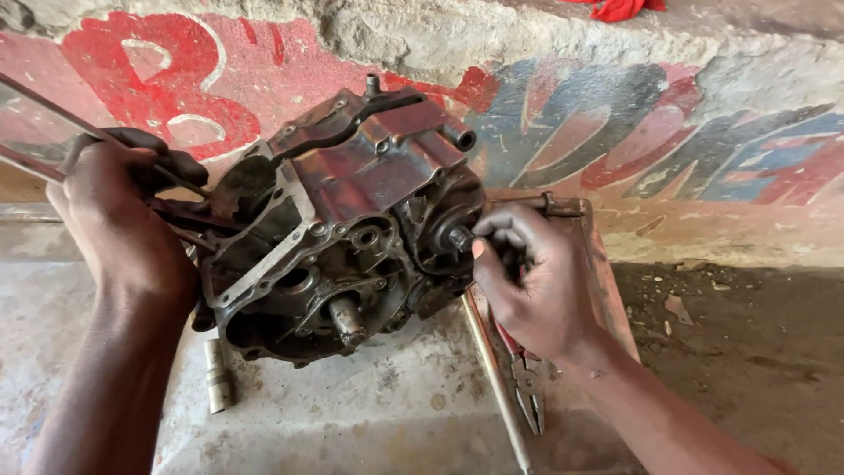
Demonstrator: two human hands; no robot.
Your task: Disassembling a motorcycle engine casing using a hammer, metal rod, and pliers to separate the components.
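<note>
A greasy metal engine case [343, 220] stands tilted on a concrete slab, its open face with shafts and holes turned toward me. My left hand [114, 211] grips long metal rods [44, 114] that run from the upper left into the case's left side. My right hand [527, 273] is closed around a small dark tool or fitting pressed against a round part [457, 236] on the case's right side. What sits inside the right fist is mostly hidden by the fingers.
A socket piece [216, 376] lies on the slab below the case. Pliers [530, 387] and a long metal rod [497, 378] lie under my right wrist. A rusty metal plate [607, 273] sits at right, dirt ground beyond. A painted wall [668, 132] rises behind.
</note>
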